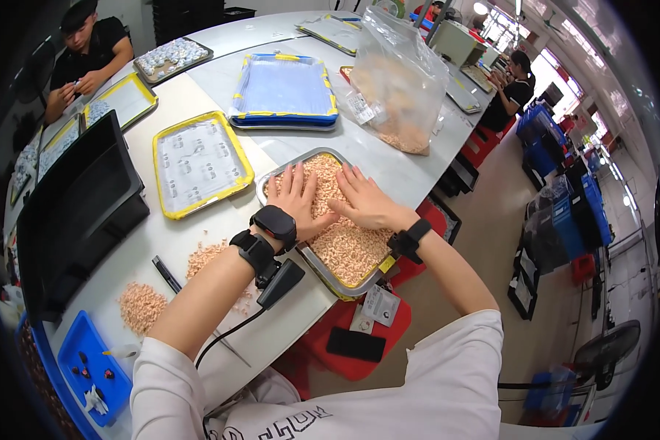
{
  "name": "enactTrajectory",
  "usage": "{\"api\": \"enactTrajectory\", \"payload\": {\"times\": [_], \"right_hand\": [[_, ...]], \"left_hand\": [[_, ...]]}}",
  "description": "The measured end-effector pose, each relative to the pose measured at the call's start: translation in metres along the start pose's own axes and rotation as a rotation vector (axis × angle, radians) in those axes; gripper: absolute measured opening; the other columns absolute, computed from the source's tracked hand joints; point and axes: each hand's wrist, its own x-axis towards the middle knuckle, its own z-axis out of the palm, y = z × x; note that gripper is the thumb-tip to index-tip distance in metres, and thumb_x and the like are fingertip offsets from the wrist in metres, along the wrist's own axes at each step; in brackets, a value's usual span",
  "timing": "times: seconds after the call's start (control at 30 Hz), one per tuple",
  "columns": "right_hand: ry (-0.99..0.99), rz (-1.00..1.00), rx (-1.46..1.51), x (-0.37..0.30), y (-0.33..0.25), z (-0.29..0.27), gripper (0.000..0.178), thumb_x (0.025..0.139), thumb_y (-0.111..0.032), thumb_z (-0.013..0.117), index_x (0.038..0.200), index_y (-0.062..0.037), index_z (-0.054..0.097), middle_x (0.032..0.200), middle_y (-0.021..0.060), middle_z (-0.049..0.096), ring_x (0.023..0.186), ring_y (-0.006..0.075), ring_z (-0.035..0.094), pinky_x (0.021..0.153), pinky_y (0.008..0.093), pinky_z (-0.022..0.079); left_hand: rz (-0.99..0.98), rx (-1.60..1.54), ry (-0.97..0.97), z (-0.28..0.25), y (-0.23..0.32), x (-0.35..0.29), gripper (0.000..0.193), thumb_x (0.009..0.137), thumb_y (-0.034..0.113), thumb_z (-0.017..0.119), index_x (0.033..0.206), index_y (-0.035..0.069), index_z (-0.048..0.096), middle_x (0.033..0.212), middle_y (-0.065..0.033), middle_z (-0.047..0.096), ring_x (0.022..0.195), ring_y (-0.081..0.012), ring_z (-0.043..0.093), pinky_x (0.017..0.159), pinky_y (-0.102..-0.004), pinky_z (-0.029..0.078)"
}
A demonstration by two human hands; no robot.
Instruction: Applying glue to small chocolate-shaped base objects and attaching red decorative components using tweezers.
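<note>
A metal tray [318, 152] lies at the table's right edge, filled with small peach-coloured pieces [348, 253]. Flat on these pieces rests my left hand [297, 199], fingers stretched toward the far end. Beside it my right hand [367, 202] lies with its fingers spread, its thumb close to the left hand's thumb. Neither hand grips anything. What lies under the palms is hidden. More of the same pieces form a loose pile [142, 308] on the table, and another heap [205, 258] is partly covered by my left forearm.
Left stands a black bin [81, 213]; nearer is a blue tray [88, 330]. A yellow-rimmed tray [202, 165], stacked blue trays [284, 88] and a clear bag [400, 88] of pieces lie beyond. A phone [356, 345] rests on a red stool [400, 326]. A co-worker [88, 55] sits far left.
</note>
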Motion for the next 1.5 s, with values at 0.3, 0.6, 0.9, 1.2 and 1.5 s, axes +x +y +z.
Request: {"api": "enactTrajectory", "payload": {"times": [0.3, 0.6, 0.9, 1.2, 1.5], "right_hand": [[-0.131, -0.091, 0.030, -0.052, -0.018, -0.007, 0.092, 0.090, -0.068, 0.026, 0.145, 0.0054, 0.013, 0.151, 0.0273, 0.006, 0.142, 0.0368, 0.004, 0.114, 0.0465, 0.008], [-0.011, -0.098, -0.082, -0.098, -0.027, 0.009, 0.085, 0.091, -0.062, 0.035, 0.146, -0.0004, 0.015, 0.152, 0.0247, 0.009, 0.141, 0.0385, 0.007, 0.113, 0.0496, 0.011], [0.041, -0.122, -0.016, -0.120, -0.029, 0.003, 0.074, 0.092, -0.053, 0.042, 0.146, -0.0067, 0.022, 0.153, 0.0199, 0.011, 0.141, 0.0386, 0.010, 0.111, 0.0543, 0.011], [0.424, -0.022, 0.399, -0.126, -0.005, 0.015, 0.060, 0.097, -0.043, 0.037, 0.144, -0.0072, 0.029, 0.151, 0.0166, 0.022, 0.141, 0.0374, 0.015, 0.111, 0.0543, 0.011], [0.875, 0.210, 0.595, -0.132, -0.008, 0.048, 0.054, 0.102, -0.033, 0.032, 0.144, -0.0002, 0.024, 0.149, 0.0172, 0.027, 0.140, 0.0306, 0.021, 0.113, 0.0371, 0.019]], "left_hand": [[0.064, -0.061, -0.038, -0.001, -0.005, -0.001, 0.093, 0.082, 0.073, 0.035, 0.147, 0.007, 0.022, 0.150, -0.0258, 0.015, 0.140, -0.0417, 0.010, 0.110, -0.0584, 0.007], [0.144, -0.001, -0.142, 0.002, 0.007, -0.008, 0.091, 0.083, 0.071, 0.037, 0.147, 0.008, 0.021, 0.152, -0.0230, 0.014, 0.141, -0.0401, 0.010, 0.110, -0.0585, 0.008], [0.291, -0.044, -0.039, 0.001, 0.025, -0.017, 0.082, 0.087, 0.067, 0.034, 0.146, 0.011, 0.024, 0.151, -0.0236, 0.016, 0.140, -0.0407, 0.015, 0.109, -0.0596, 0.012], [0.386, -0.041, 0.092, 0.000, 0.038, -0.020, 0.078, 0.089, 0.064, 0.035, 0.146, 0.012, 0.025, 0.151, -0.0232, 0.017, 0.139, -0.0395, 0.017, 0.108, -0.0617, 0.013], [0.373, -0.124, 0.124, 0.016, 0.053, -0.033, 0.086, 0.085, 0.068, 0.037, 0.145, 0.007, 0.026, 0.151, -0.0230, 0.018, 0.140, -0.0372, 0.018, 0.110, -0.0568, 0.015]]}}
